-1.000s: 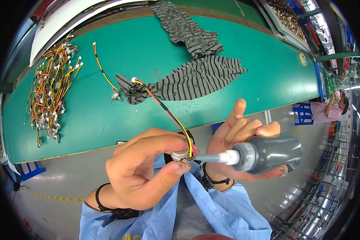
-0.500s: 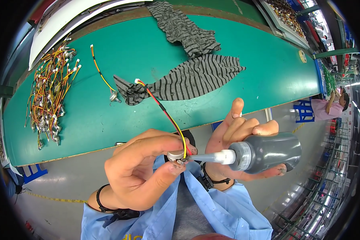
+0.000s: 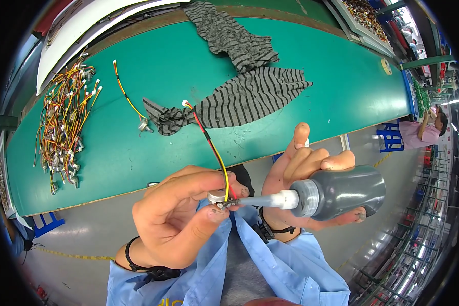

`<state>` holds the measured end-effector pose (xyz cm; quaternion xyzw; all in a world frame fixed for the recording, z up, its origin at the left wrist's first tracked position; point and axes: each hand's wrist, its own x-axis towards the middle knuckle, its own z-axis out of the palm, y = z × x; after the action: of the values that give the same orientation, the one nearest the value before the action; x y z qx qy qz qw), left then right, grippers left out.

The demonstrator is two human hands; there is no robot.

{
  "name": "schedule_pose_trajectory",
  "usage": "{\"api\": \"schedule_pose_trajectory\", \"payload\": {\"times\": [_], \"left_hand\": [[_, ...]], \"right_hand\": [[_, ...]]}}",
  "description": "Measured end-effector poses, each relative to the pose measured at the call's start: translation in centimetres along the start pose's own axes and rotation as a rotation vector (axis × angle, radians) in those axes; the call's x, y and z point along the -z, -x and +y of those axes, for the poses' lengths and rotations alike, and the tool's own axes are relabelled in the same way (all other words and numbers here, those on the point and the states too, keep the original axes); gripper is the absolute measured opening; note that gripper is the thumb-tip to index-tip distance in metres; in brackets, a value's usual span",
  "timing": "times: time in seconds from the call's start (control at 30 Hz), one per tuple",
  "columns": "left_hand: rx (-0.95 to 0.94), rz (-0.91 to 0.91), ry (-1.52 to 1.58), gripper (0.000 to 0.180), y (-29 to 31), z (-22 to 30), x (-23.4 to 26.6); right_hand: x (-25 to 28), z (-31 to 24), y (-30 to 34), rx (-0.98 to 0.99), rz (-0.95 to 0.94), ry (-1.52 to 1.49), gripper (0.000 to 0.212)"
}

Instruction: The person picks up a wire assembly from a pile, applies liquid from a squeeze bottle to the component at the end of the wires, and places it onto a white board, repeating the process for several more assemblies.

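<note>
My left hand (image 3: 171, 217) pinches a small round metal potentiometer (image 3: 215, 196) between thumb and fingers. From its terminals a red, yellow and black wire lead (image 3: 212, 143) rises, ending in a white connector (image 3: 185, 103). In my right hand (image 3: 307, 162) lies a dark squeeze bottle (image 3: 351, 193) on its side, with the index finger stretched out. Its pale nozzle (image 3: 270, 200) points left, and the thin tip meets the terminals or sits right beside them; contact is hard to make out.
On the green bench (image 3: 158, 158), a pile of wired potentiometers (image 3: 64, 122) lies at left, with one loose wired potentiometer (image 3: 144, 125) nearer the middle. Striped grey cloths (image 3: 255, 97) stretch across the centre. A tape roll (image 3: 386, 66) is at far right; beyond, a person (image 3: 423, 133) sits.
The potentiometer and nozzle tip have shifted slightly left. The lead now stands more upright, its white connector farther right. Both hands keep their grips.
</note>
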<state>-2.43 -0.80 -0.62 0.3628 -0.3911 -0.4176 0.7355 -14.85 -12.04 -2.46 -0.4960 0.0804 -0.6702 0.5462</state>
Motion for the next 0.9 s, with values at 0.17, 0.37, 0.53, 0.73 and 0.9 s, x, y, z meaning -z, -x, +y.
{"api": "schedule_pose_trajectory", "payload": {"times": [0.17,0.37,0.53,0.73,0.9], "left_hand": [[0.020,-0.015,0.015,0.031,0.04,0.10,-0.01],[0.054,-0.022,0.068,0.033,0.13,0.02,-0.11],[0.121,-0.052,0.132,0.035,0.20,0.04,0.04],[0.214,-0.061,0.212,0.036,0.21,0.02,0.32],[0.296,-0.089,0.366,0.036,-0.09,-0.08,0.69]], "right_hand": [[0.20,-0.12,0.06,-0.009,0.011,0.021,0.068],[0.26,-0.21,0.10,-0.033,0.011,0.035,0.067],[0.24,0.05,0.12,-0.007,0.034,0.035,0.068],[0.01,0.38,0.10,0.008,0.058,0.051,0.069],[-0.10,0.14,-0.27,-0.094,0.137,-0.060,0.068]]}}
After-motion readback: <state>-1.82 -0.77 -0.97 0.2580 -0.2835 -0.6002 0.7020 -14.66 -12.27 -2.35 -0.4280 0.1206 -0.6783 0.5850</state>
